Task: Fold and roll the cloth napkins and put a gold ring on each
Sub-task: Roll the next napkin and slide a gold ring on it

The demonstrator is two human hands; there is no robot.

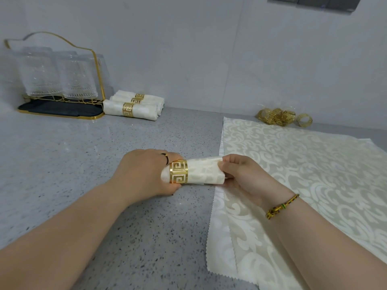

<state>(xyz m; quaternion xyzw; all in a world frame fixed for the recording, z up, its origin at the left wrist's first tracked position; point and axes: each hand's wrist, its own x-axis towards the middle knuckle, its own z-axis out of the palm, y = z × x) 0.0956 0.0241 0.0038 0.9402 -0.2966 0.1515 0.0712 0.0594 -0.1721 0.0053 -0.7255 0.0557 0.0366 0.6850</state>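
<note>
A rolled cream napkin [204, 171] is held just above the grey counter between both hands. My left hand [144, 172] grips its left end, where a gold ring [178, 171] with a square key pattern sits around the roll. My right hand [243, 174] pinches the roll's right end. Flat cream damask napkins [303, 174] lie spread on the counter under my right forearm. Three finished rolled napkins with gold rings [134, 106] lie stacked at the back left. A heap of loose gold rings [280, 117] sits at the back right by the wall.
A gold wire rack [56, 80] with upturned clear glasses stands on a dark tray at the far left. The speckled grey counter [83, 153] runs to a pale wall behind. The flat napkins' zigzag edge reaches the front edge of view.
</note>
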